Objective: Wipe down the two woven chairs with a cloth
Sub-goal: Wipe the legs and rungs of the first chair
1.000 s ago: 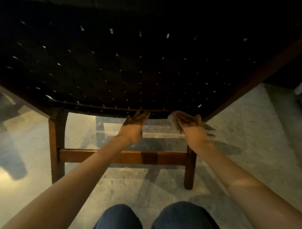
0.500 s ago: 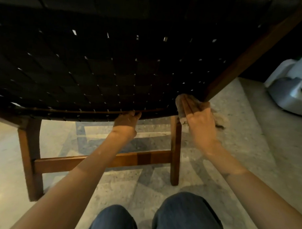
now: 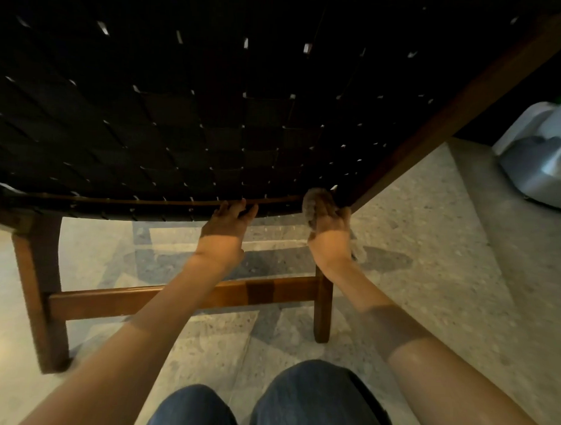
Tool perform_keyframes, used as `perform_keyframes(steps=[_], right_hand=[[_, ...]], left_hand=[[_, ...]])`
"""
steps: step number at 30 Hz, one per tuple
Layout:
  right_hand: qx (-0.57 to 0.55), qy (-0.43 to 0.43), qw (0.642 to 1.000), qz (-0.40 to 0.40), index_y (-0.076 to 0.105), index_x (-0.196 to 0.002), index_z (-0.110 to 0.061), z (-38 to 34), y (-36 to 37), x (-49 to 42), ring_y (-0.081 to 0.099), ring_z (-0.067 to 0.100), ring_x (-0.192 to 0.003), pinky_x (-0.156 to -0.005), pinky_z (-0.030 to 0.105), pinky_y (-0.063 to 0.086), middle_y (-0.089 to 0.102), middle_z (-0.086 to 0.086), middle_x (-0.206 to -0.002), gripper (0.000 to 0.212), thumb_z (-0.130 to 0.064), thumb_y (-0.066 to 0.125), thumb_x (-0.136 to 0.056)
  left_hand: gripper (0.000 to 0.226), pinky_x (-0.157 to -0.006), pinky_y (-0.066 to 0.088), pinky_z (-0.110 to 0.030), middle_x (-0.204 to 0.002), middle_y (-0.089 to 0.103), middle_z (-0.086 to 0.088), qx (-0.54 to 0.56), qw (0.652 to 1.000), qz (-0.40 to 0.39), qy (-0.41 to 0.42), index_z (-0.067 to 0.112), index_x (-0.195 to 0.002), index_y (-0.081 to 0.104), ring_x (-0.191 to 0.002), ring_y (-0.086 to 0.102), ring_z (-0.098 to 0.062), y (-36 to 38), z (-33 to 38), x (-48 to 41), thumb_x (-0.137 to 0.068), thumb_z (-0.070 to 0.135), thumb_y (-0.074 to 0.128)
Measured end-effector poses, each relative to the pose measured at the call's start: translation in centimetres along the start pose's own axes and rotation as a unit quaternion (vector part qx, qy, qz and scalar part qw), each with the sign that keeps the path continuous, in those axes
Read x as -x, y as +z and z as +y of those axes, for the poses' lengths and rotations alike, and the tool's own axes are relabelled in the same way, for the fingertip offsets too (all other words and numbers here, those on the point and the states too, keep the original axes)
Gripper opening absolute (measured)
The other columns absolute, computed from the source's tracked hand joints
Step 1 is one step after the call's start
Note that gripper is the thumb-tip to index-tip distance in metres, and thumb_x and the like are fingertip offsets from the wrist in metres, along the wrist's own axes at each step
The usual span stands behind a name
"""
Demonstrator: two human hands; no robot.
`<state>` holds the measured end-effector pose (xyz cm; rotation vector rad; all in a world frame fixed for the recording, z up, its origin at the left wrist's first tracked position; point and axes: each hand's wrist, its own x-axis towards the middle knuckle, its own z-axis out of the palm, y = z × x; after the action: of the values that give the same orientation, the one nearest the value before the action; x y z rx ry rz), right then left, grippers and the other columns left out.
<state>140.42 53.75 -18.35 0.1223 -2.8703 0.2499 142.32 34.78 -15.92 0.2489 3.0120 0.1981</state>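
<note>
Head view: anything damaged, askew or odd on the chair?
Nothing stands out. The woven panel looks intact, its gaps evenly spaced. The left hand grips its lower rail; the right hand holds the cloth at the corner.

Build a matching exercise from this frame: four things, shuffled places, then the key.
Things:
1. left hand
2. cloth
3. wooden crossbar
4. pale grey object

Places:
a. on the floor, far right
b. low, joining two chair legs
c. on the woven chair front edge, no cloth
d. in the right hand, at the chair's right corner

Pairs: 1-c, 2-d, 3-b, 4-a
</note>
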Motion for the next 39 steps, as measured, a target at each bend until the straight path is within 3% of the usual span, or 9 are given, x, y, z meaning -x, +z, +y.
perform_keyframes(steps=[5, 11, 16, 19, 24, 29, 33, 35, 39], right_hand=[[-0.017, -0.063, 0.993, -0.1, 0.029, -0.148, -0.014, -1.0, -0.8, 0.2, 0.03, 0.033, -0.131, -0.106, 0.033, 0.028, 0.038, 0.008, -0.149, 0.062, -0.004, 0.046, -0.089], [0.11, -0.069, 0.991, 0.027, 0.027, -0.148, -0.004, 1.8, -5.0, 1.3, 0.039, 0.042, -0.127, -0.091, 0.046, 0.047, 0.037, 0.016, -0.148, 0.057, 0.005, 0.04, -0.093], [0.098, -0.017, 0.993, -0.057, 0.014, -0.151, -0.006, 1.9, -2.4, 1.4, 0.017, 0.033, -0.144, -0.114, 0.044, 0.019, 0.013, 0.015, -0.158, 0.059, -0.002, 0.036, -0.096], [0.133, 0.024, 0.989, -0.056, 0.006, -0.15, -0.003, 1.3, -0.1, 1.2, 0.026, 0.036, -0.137, -0.11, 0.039, 0.026, 0.015, 0.015, -0.156, 0.059, -0.004, 0.033, -0.097], [0.202, -0.118, 0.972, -0.009, 0.035, -0.142, -0.004, 3.3, 0.2, 3.7, 0.04, 0.036, -0.125, -0.104, 0.039, 0.032, 0.051, 0.017, -0.136, 0.055, -0.003, 0.045, -0.088], [0.321, -0.274, 0.906, -0.015, 0.038, -0.143, -0.006, 5.4, 1.4, 3.8, 0.047, 0.028, -0.128, -0.102, 0.036, 0.042, 0.045, 0.011, -0.145, 0.053, -0.006, 0.037, -0.09], [0.334, -0.322, 0.886, -0.005, 0.074, -0.106, -0.017, 4.6, 3.1, 1.1, 0.068, 0.015, -0.098, -0.084, 0.028, 0.053, 0.072, 0.001, -0.108, 0.045, -0.027, 0.083, -0.063], [0.327, -0.307, 0.894, 0.006, 0.075, -0.105, -0.02, 4.7, 4.4, 0.2, 0.067, 0.015, -0.102, -0.092, 0.027, 0.049, 0.072, -0.001, -0.108, 0.043, -0.032, 0.08, -0.064], [0.315, -0.211, 0.925, -0.018, 0.044, -0.139, -0.003, 5.4, 6.9, 0.2, 0.043, 0.028, -0.133, -0.115, 0.036, 0.021, 0.049, 0.011, -0.141, 0.051, -0.012, 0.053, -0.09]], left_hand=[[0.084, -0.118, 0.016, -0.037, -0.16, 0.002, 0.0, 0.004, 1.0, 0.0, -0.005, 0.024, -0.152, 0.006, -0.146, 0.003, -0.03, 0.0, 0.2, 0.2, -0.088, -0.001, 0.054], [0.084, -0.117, 0.019, -0.038, -0.159, 0.002, -0.001, 0.001, 1.0, -0.002, 0.001, 0.024, -0.152, 0.006, -0.146, 0.004, -0.03, 0.0, 0.1, 0.1, -0.088, -0.002, 0.053], [0.085, -0.117, 0.02, -0.038, -0.159, 0.002, 0.0, -0.005, 1.0, -0.005, 0.0, 0.024, -0.152, 0.005, -0.146, 0.003, -0.029, 0.1, 0.0, 0.1, -0.088, -0.003, 0.054], [0.086, -0.115, 0.02, -0.036, -0.16, 0.001, 0.001, -0.007, 1.0, -0.012, 0.008, 0.026, -0.152, 0.004, -0.146, 0.003, -0.028, -0.2, -0.4, -0.1, -0.088, -0.003, 0.054], [0.087, -0.112, 0.026, -0.038, -0.159, 0.002, 0.001, 0.005, 1.0, 0.001, 0.01, 0.026, -0.152, 0.005, -0.146, 0.004, -0.029, 0.3, -0.6, 0.0, -0.087, -0.005, 0.053], [0.09, -0.113, 0.025, -0.036, -0.16, -0.001, 0.002, 0.002, 1.0, 0.02, 0.005, 0.025, -0.152, 0.0, -0.146, 0.0, -0.03, 1.5, -0.5, 0.2, -0.087, -0.003, 0.054], [0.091, -0.111, 0.03, -0.034, -0.16, -0.005, 0.004, 0.001, 1.0, 0.028, -0.001, 0.027, -0.152, -0.003, -0.146, -0.002, -0.028, 1.9, -0.5, 0.1, -0.087, -0.006, 0.052], [0.093, -0.111, 0.03, -0.034, -0.159, -0.007, 0.005, -0.002, 0.999, 0.034, -0.004, 0.028, -0.151, -0.005, -0.146, -0.004, -0.027, 2.2, -0.6, 0.0, -0.087, -0.008, 0.051], [0.095, -0.111, 0.028, -0.033, -0.159, -0.01, 0.005, -0.027, 0.998, 0.051, 0.0, 0.028, -0.15, -0.01, -0.146, -0.006, -0.027, 2.8, -0.8, 0.0, -0.087, -0.007, 0.053]])
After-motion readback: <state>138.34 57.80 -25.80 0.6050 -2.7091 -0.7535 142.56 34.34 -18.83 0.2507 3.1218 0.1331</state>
